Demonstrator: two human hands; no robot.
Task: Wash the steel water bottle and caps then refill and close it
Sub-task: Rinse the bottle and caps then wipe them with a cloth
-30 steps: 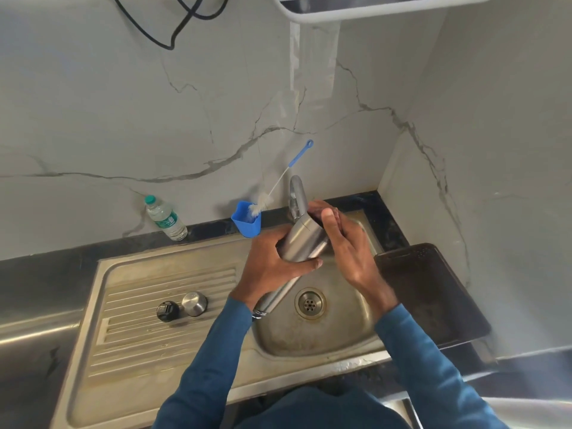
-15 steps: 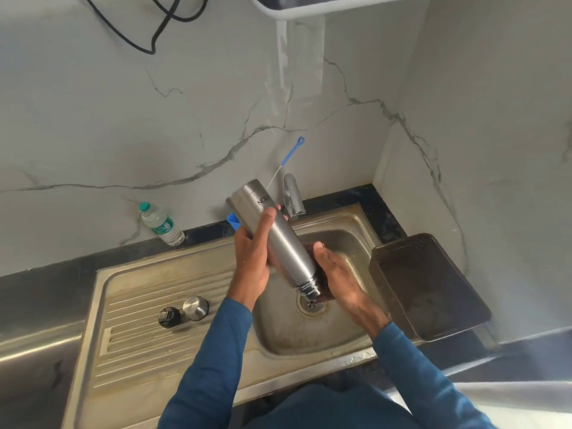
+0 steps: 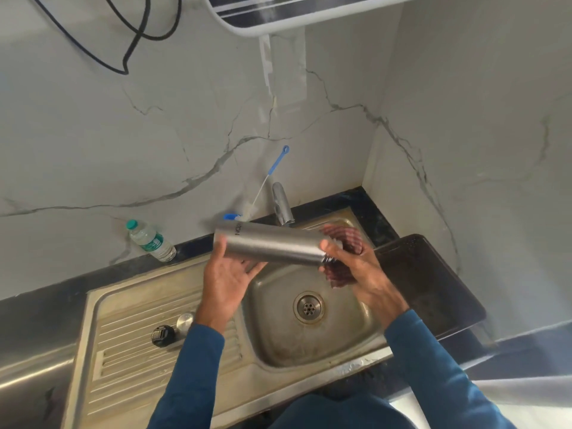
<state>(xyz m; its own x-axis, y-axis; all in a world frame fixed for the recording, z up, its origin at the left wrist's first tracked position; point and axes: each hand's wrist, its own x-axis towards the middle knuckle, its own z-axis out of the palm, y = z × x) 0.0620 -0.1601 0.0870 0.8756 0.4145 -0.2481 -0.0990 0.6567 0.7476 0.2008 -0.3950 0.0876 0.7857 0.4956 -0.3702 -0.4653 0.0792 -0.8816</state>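
Currently scrubbing: left hand point(image 3: 227, 274) is cradling the brushed-steel cylindrical water bottle point(image 3: 269, 245) with loosely open fingers above the steel sink basin point(image 3: 312, 342), right hand point(image 3: 356, 266) is clamping the maroon scrub cloth point(image 3: 346, 239) round its neck — probably best twisting the bottle, not the cloth.

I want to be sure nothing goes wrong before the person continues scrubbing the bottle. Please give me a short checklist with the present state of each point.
1. Steel bottle supported above the sink basin: ok, lying sideways on the left hand.
2. Right hand holds the scrubbing cloth at the bottle's mouth: ok.
3. Black cap and steel cap set aside on the drainboard: ok.
4. Faucet running: cannot tell, no stream visible.
5. Bottle brush within reach in the blue cup: ok.
6. Bottle inside clean: cannot tell.
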